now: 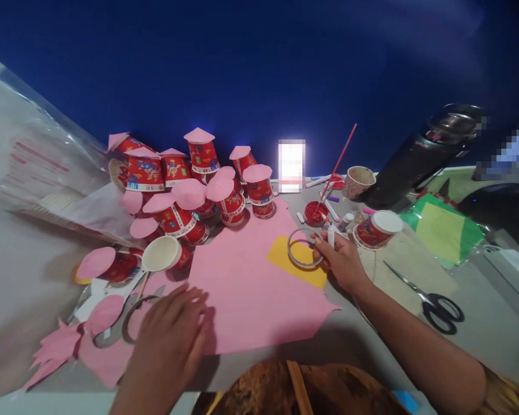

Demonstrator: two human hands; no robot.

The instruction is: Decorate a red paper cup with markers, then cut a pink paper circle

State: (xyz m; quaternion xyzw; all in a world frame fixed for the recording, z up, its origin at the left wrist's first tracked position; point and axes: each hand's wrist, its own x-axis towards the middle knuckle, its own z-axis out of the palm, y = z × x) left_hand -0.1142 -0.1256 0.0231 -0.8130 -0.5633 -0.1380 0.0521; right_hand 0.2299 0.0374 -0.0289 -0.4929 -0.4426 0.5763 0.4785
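My right hand (339,258) is closed on a thin grey ring (306,265) and a white marker (331,235) whose blue tip points up. The ring is over a yellow paper piece (296,259) that lies on a large pink sheet (242,294). Over the sheet's left edge, my left hand (173,323) has its fingers stretched out and holds nothing visible. Beside it are a tape roll (132,323), partly hidden by the hand, and cut pink paper pieces (106,311). Red paper cups (145,173) with pink paper cones crowd the back left.
Scissors with black handles (432,302) lie at the right, near an upside-down red cup (378,227). A red paint pot (315,213) with a stick, loose markers (331,208) and a leaning black flask (419,155) stand behind. A plastic bag (60,178) is at left.
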